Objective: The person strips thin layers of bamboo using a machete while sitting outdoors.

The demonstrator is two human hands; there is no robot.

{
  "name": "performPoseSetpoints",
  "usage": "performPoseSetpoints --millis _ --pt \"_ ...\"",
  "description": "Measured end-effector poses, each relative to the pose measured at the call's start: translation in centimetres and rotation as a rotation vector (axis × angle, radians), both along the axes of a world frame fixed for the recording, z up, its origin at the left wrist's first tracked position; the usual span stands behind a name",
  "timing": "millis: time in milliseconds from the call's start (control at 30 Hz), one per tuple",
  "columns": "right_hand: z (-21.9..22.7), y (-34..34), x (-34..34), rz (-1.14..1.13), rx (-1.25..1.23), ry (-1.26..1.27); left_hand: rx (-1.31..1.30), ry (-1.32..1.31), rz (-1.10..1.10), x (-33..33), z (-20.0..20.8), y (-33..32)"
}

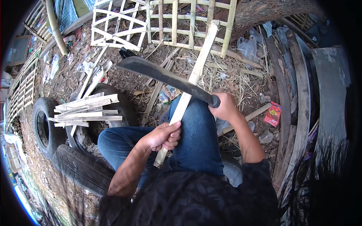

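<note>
My left hand (pixel 165 137) is closed round the lower part of a pale bamboo strip (pixel 197 71), which slants up and away over my right knee. In my right hand (pixel 223 106) is the handle of a machete (pixel 166 76). Its long dark blade points to the far left and crosses the strip just above the knee; whether the edge bites into the strip I cannot tell. The strip's far end looks rough and frayed. Beside my left knee, a pile of cut bamboo strips (pixel 88 109) lies across the tyres.
Old tyres (pixel 85 169) lie at the left. Woven bamboo lattice panels (pixel 188 24) stand at the far side, near a tree trunk (pixel 260 15). Long weathered planks (pixel 299 83) run along the right. A red packet (pixel 273 113), shavings and plastic litter are on the dirt.
</note>
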State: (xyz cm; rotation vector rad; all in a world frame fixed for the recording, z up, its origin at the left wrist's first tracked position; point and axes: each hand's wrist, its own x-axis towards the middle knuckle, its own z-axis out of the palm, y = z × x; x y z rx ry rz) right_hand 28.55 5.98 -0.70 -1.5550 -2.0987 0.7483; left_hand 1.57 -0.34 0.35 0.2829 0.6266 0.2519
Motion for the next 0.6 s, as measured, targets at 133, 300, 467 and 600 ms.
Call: performPoseSetpoints --millis 133,300,467,600 --pt "1.3 1.7 1.1 0.100 0.383 -0.247 -0.022 0.012 0.012 0.1 0.3 -0.1" --pt "4.5 9.9 3.4 -0.683 0.134 -0.381 0.006 0.016 0.008 -0.1 -0.2 -0.9" --pt "4.0 8.7 10.0 -0.700 0.209 -0.225 -0.044 -0.081 -0.022 0.9 -1.0 -2.5" --pt "3.4 4.0 8.9 -0.658 0.141 -0.256 -0.060 -0.139 -0.057 0.5 -1.3 -2.3"
